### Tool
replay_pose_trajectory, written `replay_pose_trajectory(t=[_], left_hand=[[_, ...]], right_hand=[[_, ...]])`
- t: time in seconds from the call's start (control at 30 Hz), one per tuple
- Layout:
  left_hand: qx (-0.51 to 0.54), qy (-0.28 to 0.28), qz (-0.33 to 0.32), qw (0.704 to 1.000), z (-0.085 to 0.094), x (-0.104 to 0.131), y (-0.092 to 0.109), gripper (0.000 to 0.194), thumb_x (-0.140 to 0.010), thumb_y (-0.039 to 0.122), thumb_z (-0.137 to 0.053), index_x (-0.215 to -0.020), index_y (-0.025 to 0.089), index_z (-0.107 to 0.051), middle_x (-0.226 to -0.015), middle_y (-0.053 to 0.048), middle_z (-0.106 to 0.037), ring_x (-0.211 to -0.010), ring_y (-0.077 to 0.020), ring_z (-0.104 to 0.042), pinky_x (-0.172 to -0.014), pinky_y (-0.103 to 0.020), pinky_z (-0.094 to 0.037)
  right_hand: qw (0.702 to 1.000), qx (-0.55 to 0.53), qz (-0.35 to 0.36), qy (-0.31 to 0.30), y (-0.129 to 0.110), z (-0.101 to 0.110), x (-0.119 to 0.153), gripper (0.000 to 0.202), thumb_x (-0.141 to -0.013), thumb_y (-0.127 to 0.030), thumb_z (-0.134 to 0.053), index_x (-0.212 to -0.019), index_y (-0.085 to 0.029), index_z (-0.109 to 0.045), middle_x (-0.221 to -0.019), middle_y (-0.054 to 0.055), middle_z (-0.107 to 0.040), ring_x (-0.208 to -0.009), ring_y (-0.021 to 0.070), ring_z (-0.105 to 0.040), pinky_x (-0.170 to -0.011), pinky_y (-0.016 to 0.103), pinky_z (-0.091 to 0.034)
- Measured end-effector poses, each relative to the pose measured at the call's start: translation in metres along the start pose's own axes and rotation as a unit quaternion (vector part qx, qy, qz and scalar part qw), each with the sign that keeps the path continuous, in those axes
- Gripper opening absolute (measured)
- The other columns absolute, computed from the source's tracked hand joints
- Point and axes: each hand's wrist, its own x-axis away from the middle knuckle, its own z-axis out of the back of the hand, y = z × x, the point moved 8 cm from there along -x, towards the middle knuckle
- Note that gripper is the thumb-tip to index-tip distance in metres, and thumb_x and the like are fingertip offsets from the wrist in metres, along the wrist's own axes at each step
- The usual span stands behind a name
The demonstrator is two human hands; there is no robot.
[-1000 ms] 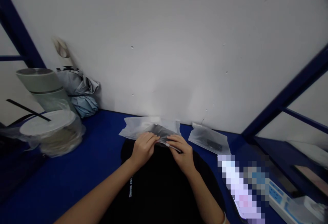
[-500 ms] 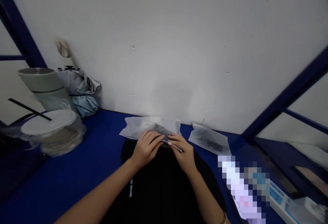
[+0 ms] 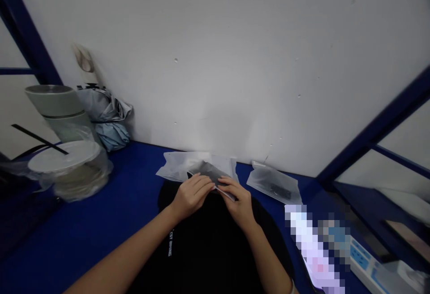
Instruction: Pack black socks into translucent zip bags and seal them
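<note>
Both my hands pinch the near edge of a grey plastic zip bag [image 3: 210, 169], which has a whitish strip along that edge. My left hand [image 3: 192, 196] is closed on its left part, fingers bent over the top. My right hand [image 3: 239, 200] grips the right part, thumb underneath near the white strip. Fingers cover much of the bag, and its contents cannot be made out. Just behind lies a frosted plastic bag [image 3: 173, 165] on the blue table [image 3: 137, 164]. To the right is another frosted bag [image 3: 273, 181] with something dark inside.
At the left stand a lidded cup with a black straw [image 3: 65, 157] in clear plastic, a pale green tumbler [image 3: 58, 101] and a folded umbrella [image 3: 112, 123]. A lit phone [image 3: 311, 249] and a power strip [image 3: 361, 256] lie at the right. A white wall [image 3: 228, 61] rises behind.
My fingertips have drawn together along the bag's edge, the right thumb and fingers shifting toward the left hand. The white slider visible before is now hidden, and more grey bag shows above the left fingers.
</note>
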Motion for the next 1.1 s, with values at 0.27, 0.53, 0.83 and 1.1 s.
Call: replay_pose_trajectory(t=[0.27, 0.53, 0.83, 1.1], left_hand=[[-0.074, -0.019, 0.041, 0.996, 0.003, 0.002, -0.02, 0.014, -0.078, 0.009, -0.049, -0.088, 0.015, -0.056, -0.092, -0.01, -0.063, -0.092, -0.0204, -0.058, -0.081, -0.038, -0.049], [-0.061, -0.023, 0.036, 0.997, -0.002, 0.003, -0.019, 0.023, -0.077, 0.003, -0.043, -0.093, 0.015, -0.055, -0.09, -0.009, -0.061, -0.088, -0.0188, -0.058, -0.074, -0.032, -0.05], [-0.002, -0.031, 0.118, 0.993, -0.001, 0.001, -0.029, 0.014, -0.081, 0.02, -0.052, -0.094, 0.015, -0.055, -0.081, -0.006, -0.06, -0.077, -0.017, -0.053, -0.07, -0.033, -0.045], [-0.012, -0.018, 0.109, 0.994, 0.0, 0.001, -0.025, 0.006, -0.08, 0.014, -0.052, -0.084, 0.016, -0.057, -0.071, -0.003, -0.061, -0.068, -0.0147, -0.051, -0.066, -0.03, -0.039]], right_hand=[[0.998, 0.051, 0.003, 0.02, 0.0, 0.009, -0.002, 0.015, -0.079, -0.012, -0.048, -0.076, -0.02, -0.06, -0.096, 0.006, -0.065, -0.099, 0.0181, -0.057, -0.088, 0.038, -0.044], [0.984, 0.126, 0.086, 0.091, -0.009, 0.02, 0.003, 0.021, -0.079, -0.007, -0.046, -0.083, -0.021, -0.06, -0.094, 0.007, -0.066, -0.097, 0.0189, -0.058, -0.082, 0.039, -0.048], [0.98, 0.132, 0.094, 0.114, -0.01, 0.029, 0.001, 0.017, -0.076, -0.007, -0.051, -0.083, -0.021, -0.06, -0.09, 0.006, -0.066, -0.092, 0.0194, -0.058, -0.079, 0.039, -0.048], [0.947, 0.284, 0.137, 0.06, -0.024, 0.017, 0.0, 0.015, -0.076, -0.013, -0.055, -0.086, -0.023, -0.062, -0.085, 0.001, -0.069, -0.091, 0.0187, -0.06, -0.086, 0.039, -0.035]])
